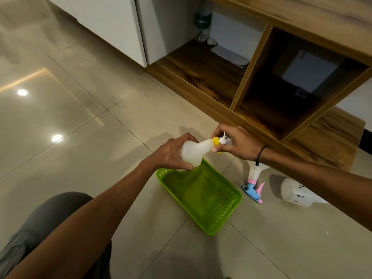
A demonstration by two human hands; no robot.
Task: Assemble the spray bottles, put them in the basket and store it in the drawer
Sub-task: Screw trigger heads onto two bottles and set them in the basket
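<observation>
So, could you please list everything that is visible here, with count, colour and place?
held spray bottle: 1, translucent white with yellow collar, between both hands above the basket
basket: 1, green, on the floor, nothing in it
spray bottle with pink and blue trigger head: 1, on the floor right of the basket
bottle body: 1, translucent white, lying on the floor, far right
water bottle: 1, clear with dark label, back of the wooden shelf unit
papers: white, on the shelf
left hand: grips the bottle body
right hand: on the yellow collar and spray head
</observation>
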